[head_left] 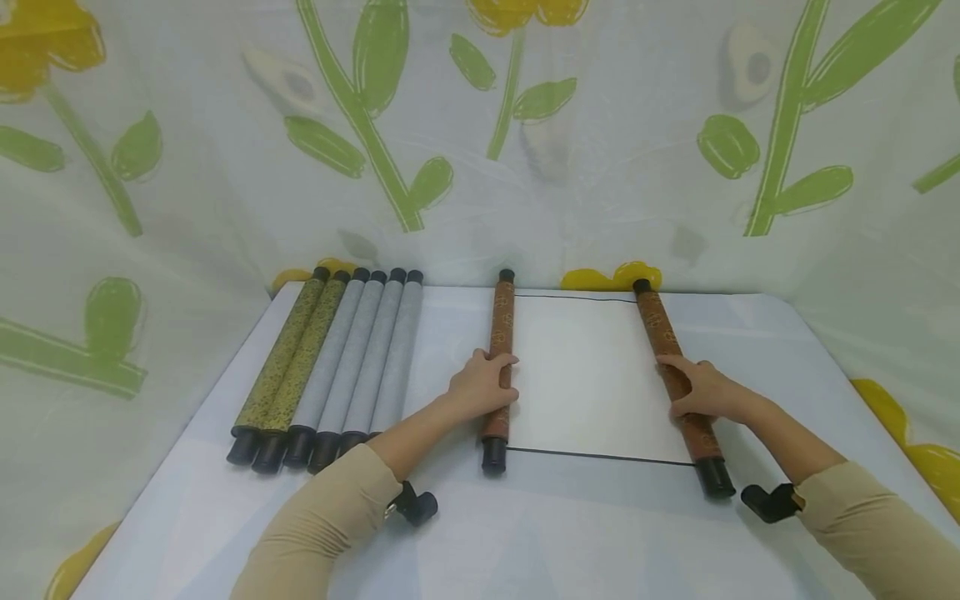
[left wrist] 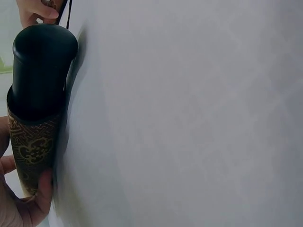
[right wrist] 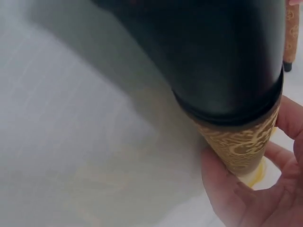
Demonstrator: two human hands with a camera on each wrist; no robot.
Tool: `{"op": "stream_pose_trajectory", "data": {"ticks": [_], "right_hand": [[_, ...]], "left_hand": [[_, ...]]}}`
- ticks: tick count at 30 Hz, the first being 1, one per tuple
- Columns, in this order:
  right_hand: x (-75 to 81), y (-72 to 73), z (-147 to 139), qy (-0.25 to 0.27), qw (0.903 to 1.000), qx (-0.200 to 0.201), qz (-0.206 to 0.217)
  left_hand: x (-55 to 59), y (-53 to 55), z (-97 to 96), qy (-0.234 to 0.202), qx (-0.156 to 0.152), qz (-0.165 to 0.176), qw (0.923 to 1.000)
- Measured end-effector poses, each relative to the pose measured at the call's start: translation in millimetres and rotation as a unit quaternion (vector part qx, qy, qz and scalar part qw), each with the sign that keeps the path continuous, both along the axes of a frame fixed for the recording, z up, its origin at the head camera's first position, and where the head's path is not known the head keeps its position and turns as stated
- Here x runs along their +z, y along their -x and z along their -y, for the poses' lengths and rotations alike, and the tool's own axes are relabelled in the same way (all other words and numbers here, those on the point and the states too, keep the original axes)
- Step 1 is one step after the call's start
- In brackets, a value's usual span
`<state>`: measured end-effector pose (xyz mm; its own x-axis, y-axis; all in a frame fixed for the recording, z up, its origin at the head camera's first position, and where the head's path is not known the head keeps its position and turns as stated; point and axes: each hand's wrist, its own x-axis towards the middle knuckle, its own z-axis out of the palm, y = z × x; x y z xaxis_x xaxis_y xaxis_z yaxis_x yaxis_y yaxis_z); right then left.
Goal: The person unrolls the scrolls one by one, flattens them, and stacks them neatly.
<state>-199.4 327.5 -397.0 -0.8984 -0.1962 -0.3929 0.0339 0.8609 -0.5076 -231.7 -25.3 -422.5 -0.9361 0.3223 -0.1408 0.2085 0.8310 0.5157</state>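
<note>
A hanging scroll lies partly unrolled on the white table, its blank white sheet [head_left: 592, 375] spread between two brown, gold-patterned rolls with black end knobs. My left hand [head_left: 480, 385] grips the left roll [head_left: 502, 321] below its middle. Fingers and thumb of my right hand [head_left: 705, 390] hold the right roll [head_left: 658, 325], which slants outward toward me. In the left wrist view, the black knob [left wrist: 42, 71] stands out from the patterned roll with my fingertips around it farther along. A large black knob [right wrist: 222, 61] fills the top of the right wrist view and partly covers the roll.
Left of the scroll lie several rolled scrolls side by side: two yellow-and-black speckled ones [head_left: 288, 354] and several grey ones [head_left: 360, 354], all with black knobs. Behind the table [head_left: 570, 533] hangs a pale curtain [head_left: 630, 167] printed with green stems and yellow flowers.
</note>
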Motion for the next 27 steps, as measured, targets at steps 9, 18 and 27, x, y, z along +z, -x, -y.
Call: {"op": "stream_pose_trajectory", "data": {"ticks": [9, 18, 27], "right_hand": [[-0.4, -2.7, -16.8, 0.039, 0.9992, 0.004, -0.001], [-4.5, -4.0, -18.8, 0.008, 0.9987, 0.02, -0.046], [-5.1, -9.6, -20.1, -0.01, 0.998, 0.014, -0.061]], "left_hand": [[-2.8, 3.0, 6.4, 0.001, 0.02, -0.003, 0.9998], [-2.9, 4.1, 11.9, -0.001, 0.014, -0.01, 0.9999], [1.2, 5.3, 18.1, 0.008, 0.029, 0.002, 0.9995]]}}
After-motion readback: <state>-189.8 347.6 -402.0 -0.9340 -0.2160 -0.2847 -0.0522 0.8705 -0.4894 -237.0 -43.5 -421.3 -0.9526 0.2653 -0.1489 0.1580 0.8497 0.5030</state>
